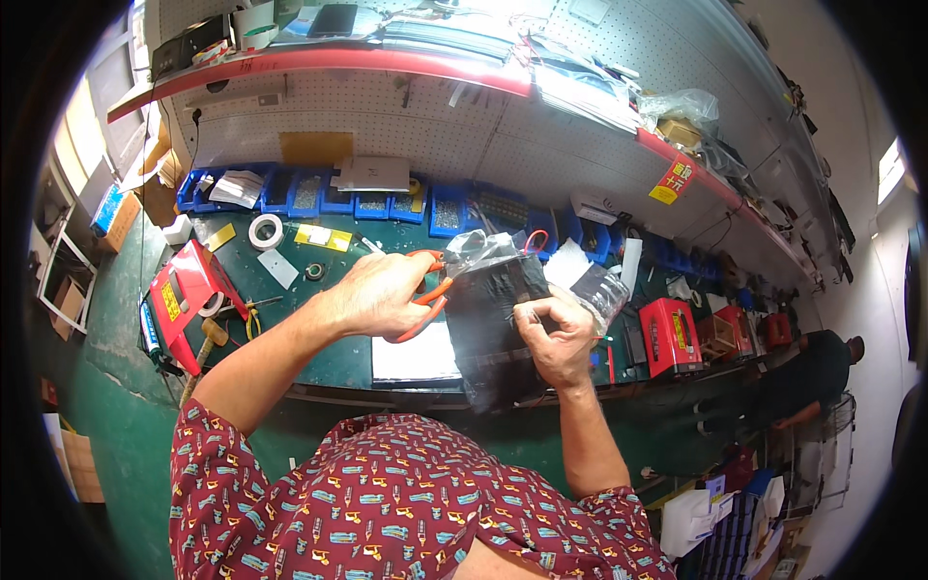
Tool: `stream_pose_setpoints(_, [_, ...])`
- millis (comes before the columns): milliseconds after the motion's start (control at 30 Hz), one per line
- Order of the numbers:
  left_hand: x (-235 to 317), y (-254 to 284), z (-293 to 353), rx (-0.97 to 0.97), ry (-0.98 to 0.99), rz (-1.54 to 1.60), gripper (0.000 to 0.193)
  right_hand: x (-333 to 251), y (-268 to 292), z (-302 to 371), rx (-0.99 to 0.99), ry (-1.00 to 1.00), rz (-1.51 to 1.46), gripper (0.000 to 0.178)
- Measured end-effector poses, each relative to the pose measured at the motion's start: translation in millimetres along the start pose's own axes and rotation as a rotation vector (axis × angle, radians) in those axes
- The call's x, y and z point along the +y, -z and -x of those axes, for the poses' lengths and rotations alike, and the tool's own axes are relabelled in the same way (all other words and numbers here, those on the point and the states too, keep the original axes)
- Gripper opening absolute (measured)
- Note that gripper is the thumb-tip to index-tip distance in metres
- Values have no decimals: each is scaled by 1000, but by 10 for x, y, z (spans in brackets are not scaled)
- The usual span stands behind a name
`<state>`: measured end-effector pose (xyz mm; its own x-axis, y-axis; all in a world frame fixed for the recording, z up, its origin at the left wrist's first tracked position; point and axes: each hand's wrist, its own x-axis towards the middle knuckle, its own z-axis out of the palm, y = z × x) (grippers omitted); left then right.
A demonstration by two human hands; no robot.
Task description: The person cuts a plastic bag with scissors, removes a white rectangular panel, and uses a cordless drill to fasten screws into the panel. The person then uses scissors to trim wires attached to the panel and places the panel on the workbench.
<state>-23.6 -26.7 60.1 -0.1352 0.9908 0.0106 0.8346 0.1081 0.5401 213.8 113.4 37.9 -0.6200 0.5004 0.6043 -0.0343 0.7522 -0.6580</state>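
Note:
My left hand is closed around orange-handled pliers; their jaws sit against the plastic at the upper left of a black plastic bag and are hard to make out. With fingers pinched, my right hand grips the bag's right side. The bag hangs in front of my chest, over the bench's front edge. Clear crumpled plastic sticks up along its top. Below and behind the bag, a white sheet lies on the green bench.
Blue parts bins line the back of the bench under a red-edged shelf. On the left are a red machine, a mallet and a tape roll. Another red machine stands right. A person is farther right.

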Motion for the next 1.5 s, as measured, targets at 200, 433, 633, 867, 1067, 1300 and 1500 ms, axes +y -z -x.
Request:
stream_pose_setpoints(200, [153,89,-45,-121,102,72,47,-54,17,2,-18,56,82,5])
stream_pose_setpoints(433, [215,82,-67,-131,113,47,45,-16,17,27,-55,128,151,7])
stream_pose_setpoints(633, [137,-7,-98,-127,69,-55,33,16,-4,4,-46,128,128,7])
stream_pose_setpoints(867, [40,-51,-62,-45,12,-116,22,31,97,-3,-77,83,124,8])
stream_pose_setpoints(1067, [-372,-156,-49,328,-181,-413,32,104,170,-27,-134,123,104,7])
stream_pose_setpoints(1300, [-966,423,-28,508,231,17,33,276,453,30,-48,-61,113,7])
stream_pose_setpoints(1500, [-286,-371,-310,411,-113,716,30,260,308,-80,-64,-33,67,6])
